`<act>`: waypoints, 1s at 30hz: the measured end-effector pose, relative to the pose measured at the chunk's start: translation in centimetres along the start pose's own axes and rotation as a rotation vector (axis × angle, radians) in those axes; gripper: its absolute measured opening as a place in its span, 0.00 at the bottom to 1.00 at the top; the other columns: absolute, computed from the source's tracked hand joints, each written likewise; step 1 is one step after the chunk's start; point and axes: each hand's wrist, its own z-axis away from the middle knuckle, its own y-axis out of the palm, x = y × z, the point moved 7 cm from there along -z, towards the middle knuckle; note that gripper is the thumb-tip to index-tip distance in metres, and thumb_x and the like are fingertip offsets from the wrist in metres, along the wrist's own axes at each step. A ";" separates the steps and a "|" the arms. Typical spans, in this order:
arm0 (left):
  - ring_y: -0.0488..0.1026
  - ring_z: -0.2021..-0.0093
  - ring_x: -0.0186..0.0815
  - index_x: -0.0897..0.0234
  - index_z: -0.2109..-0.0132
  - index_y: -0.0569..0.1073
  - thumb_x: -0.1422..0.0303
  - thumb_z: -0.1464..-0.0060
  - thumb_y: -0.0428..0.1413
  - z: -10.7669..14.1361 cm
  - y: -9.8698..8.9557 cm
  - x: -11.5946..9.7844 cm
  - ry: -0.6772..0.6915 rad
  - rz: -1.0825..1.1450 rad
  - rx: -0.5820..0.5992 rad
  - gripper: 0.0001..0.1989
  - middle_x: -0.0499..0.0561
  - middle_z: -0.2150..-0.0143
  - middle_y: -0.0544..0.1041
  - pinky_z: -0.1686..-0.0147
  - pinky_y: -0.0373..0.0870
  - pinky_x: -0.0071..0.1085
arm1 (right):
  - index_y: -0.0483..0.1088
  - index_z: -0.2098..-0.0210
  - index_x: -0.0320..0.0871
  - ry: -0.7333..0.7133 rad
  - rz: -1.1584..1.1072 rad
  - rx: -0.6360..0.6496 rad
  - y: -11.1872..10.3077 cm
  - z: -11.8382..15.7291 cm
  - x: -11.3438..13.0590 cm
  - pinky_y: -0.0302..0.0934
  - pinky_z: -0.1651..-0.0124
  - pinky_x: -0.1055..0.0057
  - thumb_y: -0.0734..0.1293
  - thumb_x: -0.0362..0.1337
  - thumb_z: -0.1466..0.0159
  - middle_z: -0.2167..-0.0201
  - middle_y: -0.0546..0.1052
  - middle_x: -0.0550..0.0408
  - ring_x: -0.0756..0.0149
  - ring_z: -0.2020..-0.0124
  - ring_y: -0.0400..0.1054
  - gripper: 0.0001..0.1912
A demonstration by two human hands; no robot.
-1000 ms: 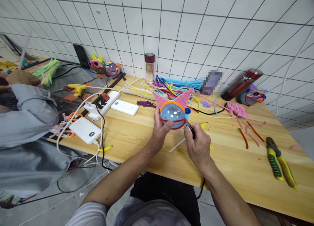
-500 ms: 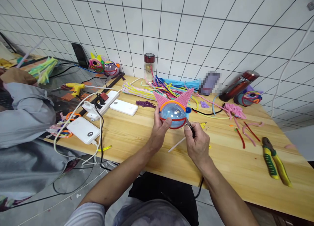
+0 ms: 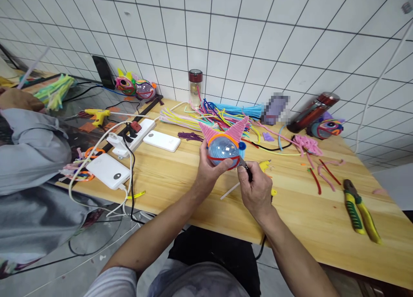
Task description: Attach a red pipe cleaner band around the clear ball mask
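Observation:
My left hand is wrapped round the lower left side of a craft figure, its thumb across the front. The figure is a clear bluish ball with pink pipe-cleaner ears, an orange band, red trim and a dark blue pompom on its right. My right hand grips a small black-handled knife, whose grey metal tip touches or nearly touches the red trim at the ball's lower right. Partly hidden behind my right hand lies a yellow glue gun, with a white glue stick showing to the left.
Bundled pipe cleaners lie behind the figure. Pliers and red and pink pieces are on the right. White power banks, a power strip and cables are left. A co-worker's sleeve shows far left. Bottles stand or lean by the wall.
Both hands, with the figure and the knife, have shifted slightly left. More of the yellow glue gun shows beside my right hand. The knife tip stays at the red trim.

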 end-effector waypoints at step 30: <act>0.77 0.32 0.54 0.53 0.22 0.56 0.48 0.60 0.80 1.1 0.1 -1.1 0.071 -0.002 0.047 0.65 0.61 0.30 0.74 0.34 0.77 0.45 | 0.71 0.57 0.46 -0.182 0.056 -0.040 -1.1 0.2 1.9 0.59 0.72 0.70 0.64 0.37 0.21 0.75 0.76 0.59 0.67 0.79 0.68 0.07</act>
